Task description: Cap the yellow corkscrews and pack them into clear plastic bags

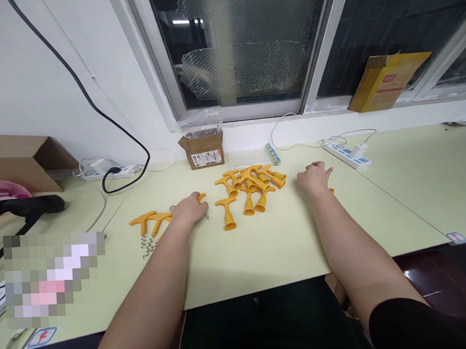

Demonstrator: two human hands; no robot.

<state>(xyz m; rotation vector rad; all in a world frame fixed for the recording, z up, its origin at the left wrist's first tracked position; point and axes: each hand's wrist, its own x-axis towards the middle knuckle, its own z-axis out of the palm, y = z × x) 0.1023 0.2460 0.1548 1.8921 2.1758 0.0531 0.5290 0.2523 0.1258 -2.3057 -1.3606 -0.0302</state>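
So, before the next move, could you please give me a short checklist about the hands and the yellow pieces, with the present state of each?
1. Left hand holds a yellow handle: ok.
2. Right hand has a firm hold: cannot tell; only yellow bits show beside it.
3. Yellow pile lies between the hands, apart from both: ok.
4. Spiral tools fully visible: not ok; the left forearm hides part.
5. Right-side power strip apart from the right hand: ok.

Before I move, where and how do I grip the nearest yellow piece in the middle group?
I'd probably pinch that piece by its stem, between crossbar and cup, coming from above on its left. The stem is narrower than both ends; the group's other pieces lie beyond or to the right.
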